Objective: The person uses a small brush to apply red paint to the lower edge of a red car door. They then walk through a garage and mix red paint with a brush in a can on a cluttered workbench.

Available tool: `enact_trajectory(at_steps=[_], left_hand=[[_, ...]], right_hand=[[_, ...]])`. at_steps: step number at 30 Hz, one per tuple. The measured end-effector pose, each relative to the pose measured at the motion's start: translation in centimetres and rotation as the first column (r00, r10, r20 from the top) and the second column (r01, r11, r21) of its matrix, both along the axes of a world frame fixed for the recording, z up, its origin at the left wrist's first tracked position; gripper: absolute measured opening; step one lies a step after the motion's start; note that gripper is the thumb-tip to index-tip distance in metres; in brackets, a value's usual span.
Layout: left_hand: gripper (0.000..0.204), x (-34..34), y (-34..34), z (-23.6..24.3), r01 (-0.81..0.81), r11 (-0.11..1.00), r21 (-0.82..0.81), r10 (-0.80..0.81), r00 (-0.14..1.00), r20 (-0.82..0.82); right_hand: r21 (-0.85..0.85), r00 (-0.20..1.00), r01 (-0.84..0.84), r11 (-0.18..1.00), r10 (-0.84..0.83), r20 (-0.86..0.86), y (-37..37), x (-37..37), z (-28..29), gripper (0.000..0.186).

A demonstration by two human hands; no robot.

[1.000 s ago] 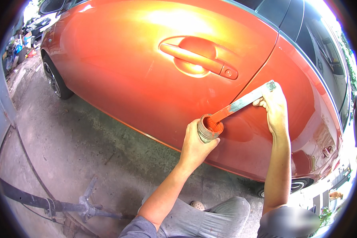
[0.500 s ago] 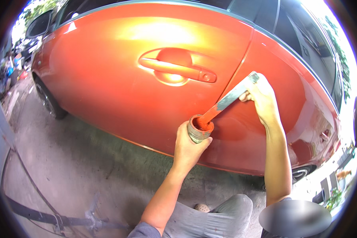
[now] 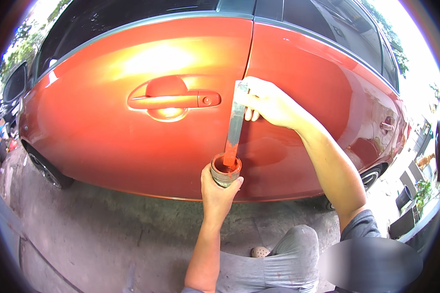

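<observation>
My left hand (image 3: 215,195) is wrapped round a small metal can (image 3: 226,178) with reddish paint inside. A long flat stick (image 3: 237,117), grey-green on top and coated red at its lower end, stands steeply in the can. My right hand (image 3: 269,102) pinches the stick near its top end. Both hands are in front of an orange-red car door (image 3: 98,136), just below and to the right of its handle (image 3: 171,101). Part of the lower right of the picture is blurred out.
The rear door (image 3: 327,88) and side mirror (image 3: 14,83) flank the front door. Concrete floor (image 3: 98,224) runs below, with a dark cable at the lower left. My knee and a clog (image 3: 260,251) show below. Clutter lies at the far left; planters (image 3: 420,195) stand at the right.
The view has swung so the car sits squarer. The stick has tipped from a slant to nearly upright, with my right hand higher and further left relative to the can.
</observation>
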State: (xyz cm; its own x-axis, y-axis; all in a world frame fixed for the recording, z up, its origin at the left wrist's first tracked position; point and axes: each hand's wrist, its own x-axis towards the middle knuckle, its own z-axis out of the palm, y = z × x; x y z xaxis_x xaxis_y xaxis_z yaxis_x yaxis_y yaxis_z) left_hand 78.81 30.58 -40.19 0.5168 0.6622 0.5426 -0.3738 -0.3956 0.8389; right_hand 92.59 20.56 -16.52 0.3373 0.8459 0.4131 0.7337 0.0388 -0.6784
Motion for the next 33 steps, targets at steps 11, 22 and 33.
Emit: enact_trajectory(at_steps=[11, 22, 33], left_hand=[[0.07, -0.4, -2.1, 0.2, 0.207, 0.974, -0.087, -0.2, 0.976, 0.084], [0.078, -0.6, -3.5, -1.5, 0.289, 0.947, -0.141, -0.266, 0.951, 0.16], [0.088, -3.4, -6.7, -9.8, 0.224, 0.927, -0.3, -0.224, 0.974, 0.035]], right_hand=[[-0.208, 0.988, -0.132, 0.969, 0.146, 0.054, 1.4, -0.6, 2.3, 0.029], [-0.195, 0.996, -0.07, 0.978, 0.056, -0.073, 0.3, 0.5, 0.2, 0.023], [-0.077, 0.928, 0.047, 0.996, -0.072, -0.366, -3.6, 0.2, -11.6, 0.029]])
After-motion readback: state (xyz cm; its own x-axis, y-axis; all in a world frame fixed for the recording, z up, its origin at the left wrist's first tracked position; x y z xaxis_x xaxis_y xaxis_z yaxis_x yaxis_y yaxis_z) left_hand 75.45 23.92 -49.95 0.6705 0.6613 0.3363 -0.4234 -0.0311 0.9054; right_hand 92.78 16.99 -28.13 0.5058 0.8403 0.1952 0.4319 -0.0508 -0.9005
